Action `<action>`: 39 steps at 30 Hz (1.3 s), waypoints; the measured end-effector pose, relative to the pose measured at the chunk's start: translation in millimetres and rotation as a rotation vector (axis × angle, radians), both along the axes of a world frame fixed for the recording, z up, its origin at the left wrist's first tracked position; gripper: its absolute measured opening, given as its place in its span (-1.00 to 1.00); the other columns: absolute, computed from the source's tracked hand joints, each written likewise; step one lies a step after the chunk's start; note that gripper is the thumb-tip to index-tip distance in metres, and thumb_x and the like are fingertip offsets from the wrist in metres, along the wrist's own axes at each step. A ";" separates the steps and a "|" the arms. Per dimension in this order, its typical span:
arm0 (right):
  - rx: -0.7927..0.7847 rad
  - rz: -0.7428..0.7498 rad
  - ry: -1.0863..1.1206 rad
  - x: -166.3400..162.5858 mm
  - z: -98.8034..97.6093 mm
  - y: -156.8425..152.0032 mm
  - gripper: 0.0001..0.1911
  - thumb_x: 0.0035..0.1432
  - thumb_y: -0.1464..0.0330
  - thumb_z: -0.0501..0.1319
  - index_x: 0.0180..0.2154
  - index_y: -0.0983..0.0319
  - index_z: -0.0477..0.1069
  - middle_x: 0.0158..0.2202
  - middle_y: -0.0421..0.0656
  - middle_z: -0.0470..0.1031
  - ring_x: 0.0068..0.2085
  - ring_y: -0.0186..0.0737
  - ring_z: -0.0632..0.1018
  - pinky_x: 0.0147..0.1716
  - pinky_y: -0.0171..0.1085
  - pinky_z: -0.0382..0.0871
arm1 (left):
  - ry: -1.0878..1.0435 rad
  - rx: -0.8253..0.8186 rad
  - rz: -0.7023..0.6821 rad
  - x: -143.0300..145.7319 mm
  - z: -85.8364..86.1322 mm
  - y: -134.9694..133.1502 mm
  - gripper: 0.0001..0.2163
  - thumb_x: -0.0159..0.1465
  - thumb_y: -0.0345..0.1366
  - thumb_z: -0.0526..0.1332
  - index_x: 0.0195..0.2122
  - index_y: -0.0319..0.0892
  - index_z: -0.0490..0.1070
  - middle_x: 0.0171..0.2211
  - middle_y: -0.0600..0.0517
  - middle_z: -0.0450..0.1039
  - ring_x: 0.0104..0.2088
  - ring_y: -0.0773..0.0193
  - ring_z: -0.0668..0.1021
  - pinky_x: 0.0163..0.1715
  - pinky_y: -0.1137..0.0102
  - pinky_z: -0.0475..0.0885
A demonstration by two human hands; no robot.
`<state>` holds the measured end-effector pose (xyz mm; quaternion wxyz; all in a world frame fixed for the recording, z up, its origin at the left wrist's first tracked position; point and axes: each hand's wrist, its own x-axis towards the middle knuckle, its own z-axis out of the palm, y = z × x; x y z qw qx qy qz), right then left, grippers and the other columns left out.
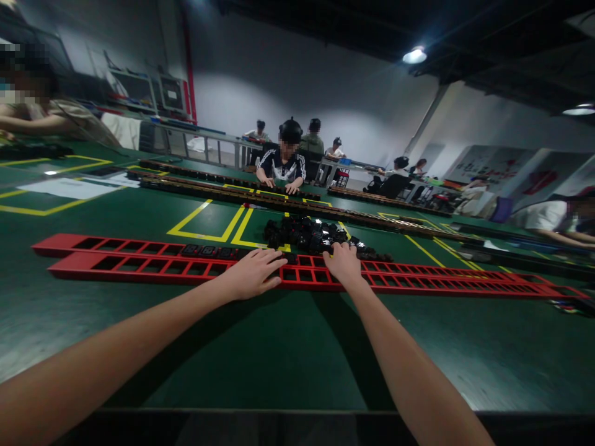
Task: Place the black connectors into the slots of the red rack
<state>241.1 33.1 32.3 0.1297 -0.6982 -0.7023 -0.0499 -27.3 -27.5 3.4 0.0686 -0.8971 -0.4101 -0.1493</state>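
Note:
Two long red slotted frames [153, 266] lie side by side across the green table [288, 353]. Several black sockets [209, 251] sit in slots of the far frame. My left hand [253, 272] rests flat on the frames with fingers stretched out toward the right. My right hand [343, 263] lies on the frames next to a heap of loose black sockets [307, 234]; its fingers curl down at the heap's near edge, and what they touch is hidden.
Yellow tape lines [218, 229] mark the table. Further long dark frames [223, 186] run across the far side, where a person [283, 164] sits facing me with hands on one. Other people sit at the left, right and back. Papers [69, 188] lie at left.

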 end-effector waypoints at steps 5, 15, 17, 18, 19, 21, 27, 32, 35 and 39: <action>0.031 0.008 0.015 -2.3 -0.9 -2.0 -0.58 0.31 0.19 0.06 0.08 0.28 0.38 0.09 0.14 0.36 0.13 0.22 0.31 -0.05 0.11 0.41 | 0.009 -0.012 0.009 0.1 -0.3 -0.9 -0.51 0.46 -0.04 0.00 0.34 -0.14 0.20 0.36 -0.15 0.15 0.36 -0.02 0.22 0.31 0.05 0.12; 0.064 0.130 -0.016 -23.2 -7.6 -9.7 -0.65 0.31 0.20 0.08 0.01 0.22 0.43 0.06 0.08 0.41 0.09 0.14 0.35 -0.10 0.00 0.44 | -0.002 0.011 0.019 0.9 -2.4 -1.1 -0.52 0.46 -0.04 0.00 0.32 -0.13 0.23 0.33 -0.15 0.21 0.33 -0.03 0.25 0.31 0.01 0.07; 0.067 0.132 -0.012 -24.7 -8.6 -9.8 -0.66 0.31 0.19 0.08 -0.01 0.20 0.45 0.06 0.07 0.42 0.08 0.15 0.35 -0.11 0.01 0.44 | 0.004 0.010 0.019 0.8 -1.8 -1.2 -0.52 0.46 -0.04 -0.01 0.32 -0.13 0.23 0.33 -0.16 0.21 0.33 -0.03 0.25 0.31 0.01 0.06; 0.066 0.131 -0.007 -25.0 -8.9 -9.8 -0.67 0.30 0.19 0.09 -0.02 0.19 0.45 0.06 0.07 0.42 0.09 0.15 0.35 -0.11 0.01 0.44 | 0.009 0.008 0.018 0.9 -1.3 -1.3 -0.52 0.46 -0.04 -0.01 0.32 -0.12 0.23 0.33 -0.16 0.21 0.33 -0.02 0.25 0.31 0.01 0.06; 0.064 0.130 -0.003 -25.0 -8.9 -9.7 -0.67 0.30 0.20 0.09 -0.01 0.19 0.45 0.06 0.08 0.42 0.09 0.15 0.34 -0.11 0.02 0.43 | 0.013 0.006 0.019 0.9 -0.8 -1.3 -0.52 0.46 -0.04 -0.01 0.32 -0.12 0.23 0.33 -0.16 0.20 0.33 -0.02 0.26 0.31 0.02 0.07; 0.053 0.130 0.003 -24.9 -8.5 -9.9 -0.66 0.30 0.20 0.09 0.00 0.20 0.45 0.07 0.09 0.42 0.10 0.17 0.33 -0.10 0.05 0.43 | 0.025 0.000 0.024 1.2 0.5 -1.3 -0.52 0.46 -0.04 -0.01 0.33 -0.13 0.22 0.34 -0.16 0.20 0.33 -0.02 0.26 0.30 0.04 0.10; 0.011 0.151 0.053 -26.6 -6.3 -13.1 -0.66 0.31 0.22 0.08 0.03 0.18 0.43 0.03 0.07 0.50 0.12 0.20 0.31 -0.05 0.16 0.37 | 0.039 -0.004 0.029 1.3 1.9 -1.2 -0.51 0.46 -0.04 -0.02 0.33 -0.14 0.22 0.34 -0.16 0.19 0.32 -0.03 0.27 0.28 0.05 0.15; -0.005 0.111 0.069 -32.0 -10.2 -15.0 -0.60 0.28 0.19 0.11 0.08 0.20 0.40 0.06 0.08 0.48 0.16 0.23 0.29 0.07 0.33 0.20 | 0.028 0.002 0.019 0.9 1.1 -1.1 -0.52 0.46 -0.04 -0.01 0.32 -0.14 0.23 0.33 -0.16 0.20 0.32 -0.03 0.27 0.28 0.05 0.15; 0.027 0.125 -0.001 -36.1 -13.6 -16.6 -0.56 0.28 0.19 0.10 0.12 0.23 0.38 0.09 0.08 0.47 0.17 0.22 0.31 0.18 0.47 -0.16 | 0.025 -0.007 0.023 1.3 1.6 -1.4 -0.52 0.46 -0.05 0.01 0.32 -0.14 0.23 0.34 -0.16 0.20 0.33 -0.04 0.27 0.28 0.04 0.15; 0.089 0.154 -0.014 -38.9 -15.3 -17.7 -0.47 0.30 0.21 0.10 0.25 0.20 0.27 0.25 0.07 0.32 0.26 0.20 0.24 0.22 0.46 -0.26 | 0.032 -0.009 0.029 1.9 2.2 -1.8 -0.53 0.45 -0.06 0.02 0.31 -0.14 0.24 0.33 -0.16 0.20 0.32 -0.03 0.27 0.28 0.05 0.15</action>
